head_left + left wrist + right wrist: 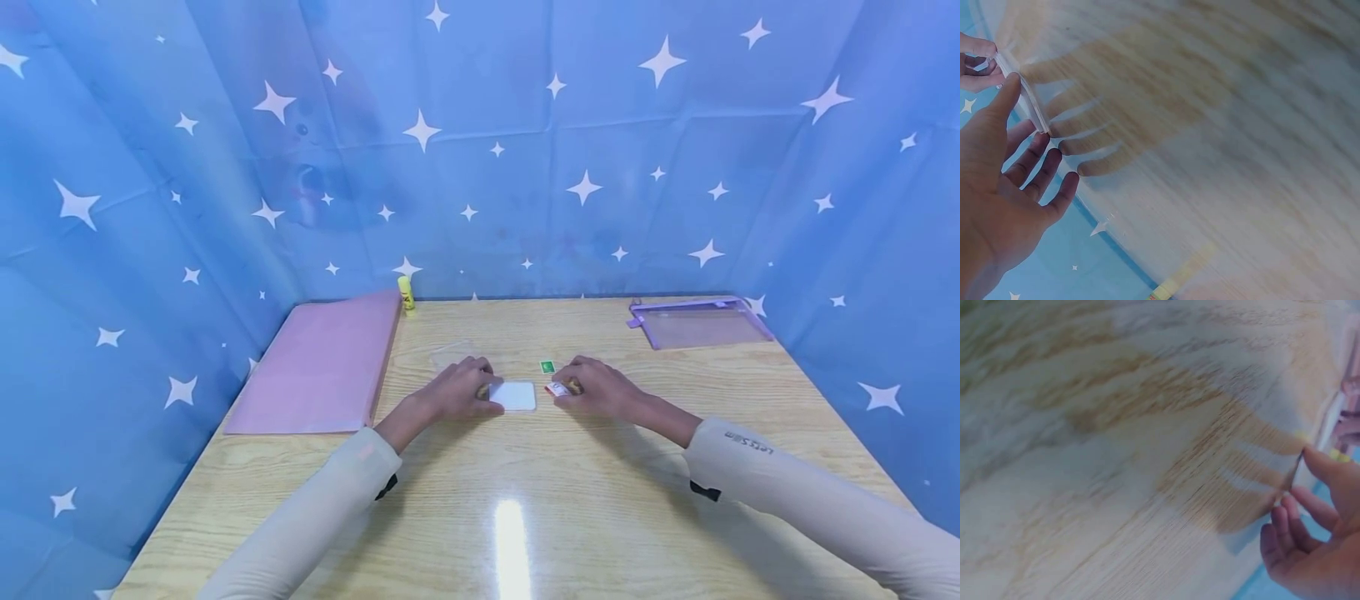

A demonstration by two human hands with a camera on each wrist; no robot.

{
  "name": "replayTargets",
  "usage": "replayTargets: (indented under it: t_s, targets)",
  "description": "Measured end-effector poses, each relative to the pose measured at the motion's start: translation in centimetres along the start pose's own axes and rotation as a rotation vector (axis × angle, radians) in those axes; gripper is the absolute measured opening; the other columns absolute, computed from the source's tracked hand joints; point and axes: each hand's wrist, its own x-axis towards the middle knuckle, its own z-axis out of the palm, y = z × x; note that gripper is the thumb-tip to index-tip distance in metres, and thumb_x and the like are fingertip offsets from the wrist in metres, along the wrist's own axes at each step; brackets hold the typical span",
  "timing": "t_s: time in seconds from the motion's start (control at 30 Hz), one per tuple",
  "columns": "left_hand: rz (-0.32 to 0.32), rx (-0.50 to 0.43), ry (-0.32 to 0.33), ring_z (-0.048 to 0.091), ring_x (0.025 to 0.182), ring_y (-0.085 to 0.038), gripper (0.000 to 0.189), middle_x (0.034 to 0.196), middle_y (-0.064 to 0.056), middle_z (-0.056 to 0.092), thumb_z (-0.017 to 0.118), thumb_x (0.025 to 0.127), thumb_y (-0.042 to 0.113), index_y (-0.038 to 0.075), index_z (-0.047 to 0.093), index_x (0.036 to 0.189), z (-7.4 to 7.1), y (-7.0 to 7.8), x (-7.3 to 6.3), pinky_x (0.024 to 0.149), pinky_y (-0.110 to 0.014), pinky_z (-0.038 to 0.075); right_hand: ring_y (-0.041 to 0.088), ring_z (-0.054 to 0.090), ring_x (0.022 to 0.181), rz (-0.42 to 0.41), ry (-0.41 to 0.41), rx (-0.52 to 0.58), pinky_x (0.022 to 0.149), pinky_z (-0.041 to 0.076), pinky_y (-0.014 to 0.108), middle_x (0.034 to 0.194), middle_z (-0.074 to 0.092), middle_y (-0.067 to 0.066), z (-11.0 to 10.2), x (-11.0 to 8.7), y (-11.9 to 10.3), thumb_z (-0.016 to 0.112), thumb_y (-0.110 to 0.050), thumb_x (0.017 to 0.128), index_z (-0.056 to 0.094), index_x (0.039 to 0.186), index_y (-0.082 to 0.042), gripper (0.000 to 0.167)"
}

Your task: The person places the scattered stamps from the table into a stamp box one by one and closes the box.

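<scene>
Near the middle of the table, my left hand (459, 389) holds a thin white rectangular pad (514, 396) by its left side. The left wrist view shows the pad (1034, 103) nearly edge-on, thumb on one side and fingers on the other. My right hand (600, 389) pinches a small white-and-red card (556, 389) just right of the pad. From the right wrist, that card (1296, 469) appears as a thin dark edge between thumb and fingertips. A small green-and-white stamp-like piece (547, 367) lies beyond the gap between the hands.
A clear flat sheet or case (450, 353) lies behind my left hand. To the left is a large pink folder (315, 367), with a yellow glue stick (406, 293) upright at its far corner. A purple-edged mesh zip pouch (705, 325) lies back right. Starry blue cloth (480, 183) borders the table (450, 517).
</scene>
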Motion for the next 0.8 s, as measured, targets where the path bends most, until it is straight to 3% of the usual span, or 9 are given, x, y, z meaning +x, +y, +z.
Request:
replayTargets:
  t_s: [0.3,0.47,0.8]
  targets:
    - [-0.018,-0.030,0.003,0.056,0.108,-0.016,0.059,0.133,-0.005,0.061,0.075,0.095,0.046,0.014,0.064,0.144,0.17,-0.02,0.01,0.086,-0.030,0.049,0.026,0.065,0.088,-0.030,0.003,0.075,0.076,0.055,0.036,0.100,0.068,0.015,0.35,0.36,-0.03,0.076,-0.006,0.093,0.069,0.125,0.008,0.035]
    - [-0.023,-0.040,-0.006,0.057,0.109,-0.017,0.061,0.133,-0.005,0.061,0.075,0.095,0.046,0.013,0.063,0.144,0.20,0.02,0.05,0.087,-0.030,0.050,0.028,0.067,0.089,-0.048,0.005,0.100,0.081,0.057,0.042,0.097,0.071,0.015,0.55,0.52,0.10,0.075,-0.001,0.092,0.068,0.123,0.011,0.035]
    - [-0.032,-0.049,-0.007,0.057,0.110,-0.016,0.060,0.132,-0.005,0.062,0.075,0.095,0.046,0.012,0.064,0.143,0.09,-0.01,-0.05,0.088,-0.030,0.050,0.023,0.054,0.080,-0.055,0.030,0.079,0.067,0.044,0.026,0.089,0.067,0.010,0.61,0.45,0.21,0.078,-0.002,0.090,0.075,0.116,0.005,0.027]
